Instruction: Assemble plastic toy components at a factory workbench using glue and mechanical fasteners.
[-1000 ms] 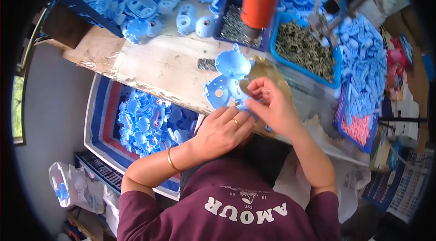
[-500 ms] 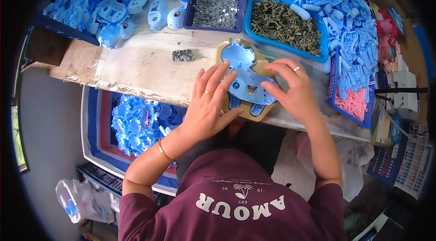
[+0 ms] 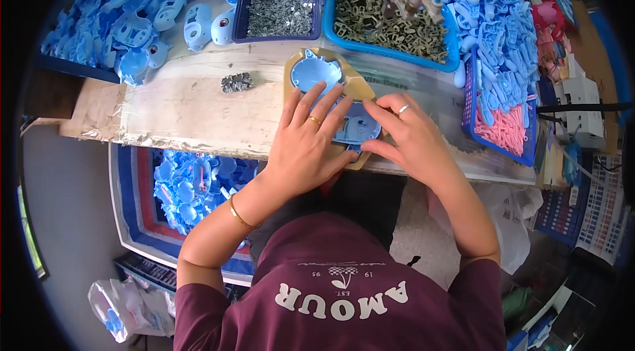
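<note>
1. Both hands are pressing down on a blue plastic shell [image 3: 357, 127] that is lying in a tan wooden jig [image 3: 360, 89] at the near edge of the worktop [image 3: 192, 109].
2. Left hand [image 3: 305, 146] is lying flat, its fingers [image 3: 317, 107] spread apart over the shell's left side, gripping nothing.
3. Right hand [image 3: 409, 136] is resting on the shell's right side, fingers together and curled, the thumb pinching toward the near rim of the part.
4. Far of the jig, a dark tray of small screws [image 3: 281, 1] and a blue tray of olive parts [image 3: 390, 23] are sitting side by side; a loose clump of screws [image 3: 236, 82] is lying to the left.
5. To my eye the jig is sitting so near the worktop edge that an uneven push could be tipping it toward the crate of blue parts [image 3: 192, 185] below.
6. Pressing with the shell slightly skewed could be jamming it in the jig.
</note>
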A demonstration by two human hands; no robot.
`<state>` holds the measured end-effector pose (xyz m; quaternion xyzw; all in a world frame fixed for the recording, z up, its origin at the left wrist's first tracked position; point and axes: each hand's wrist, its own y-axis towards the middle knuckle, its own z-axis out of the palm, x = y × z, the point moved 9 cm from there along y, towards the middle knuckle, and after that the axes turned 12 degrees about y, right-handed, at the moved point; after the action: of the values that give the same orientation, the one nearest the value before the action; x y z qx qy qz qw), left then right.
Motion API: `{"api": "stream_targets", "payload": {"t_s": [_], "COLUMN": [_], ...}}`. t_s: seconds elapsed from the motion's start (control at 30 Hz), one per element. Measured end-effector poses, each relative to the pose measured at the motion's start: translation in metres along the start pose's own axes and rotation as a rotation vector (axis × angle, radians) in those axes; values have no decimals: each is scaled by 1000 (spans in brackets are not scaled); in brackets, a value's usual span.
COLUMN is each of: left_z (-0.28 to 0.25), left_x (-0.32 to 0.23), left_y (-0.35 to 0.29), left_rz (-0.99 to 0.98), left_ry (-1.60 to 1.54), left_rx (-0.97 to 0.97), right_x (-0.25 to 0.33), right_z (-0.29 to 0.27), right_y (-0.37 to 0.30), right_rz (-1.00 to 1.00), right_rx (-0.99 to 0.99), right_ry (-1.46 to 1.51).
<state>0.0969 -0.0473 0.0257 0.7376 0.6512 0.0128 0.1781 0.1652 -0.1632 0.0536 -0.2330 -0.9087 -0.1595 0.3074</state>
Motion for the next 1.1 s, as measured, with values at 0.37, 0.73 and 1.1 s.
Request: {"api": "stream_targets", "payload": {"t_s": [0.37, 0.73, 1.1], "left_z": [2, 1, -18], "left_x": [-2, -4, -4], "left_y": [-2, 1, 16], "left_rz": [14, 12, 47], "left_ry": [67, 75, -4], "left_rx": [40, 43, -35], "right_x": [-71, -125, -146], "right_z": [-59, -26, -69], "right_y": [53, 133, 83], "right_rz": [95, -8, 322], "right_rx": [-227, -2, -253], "right_ry": [59, -285, 755]}}
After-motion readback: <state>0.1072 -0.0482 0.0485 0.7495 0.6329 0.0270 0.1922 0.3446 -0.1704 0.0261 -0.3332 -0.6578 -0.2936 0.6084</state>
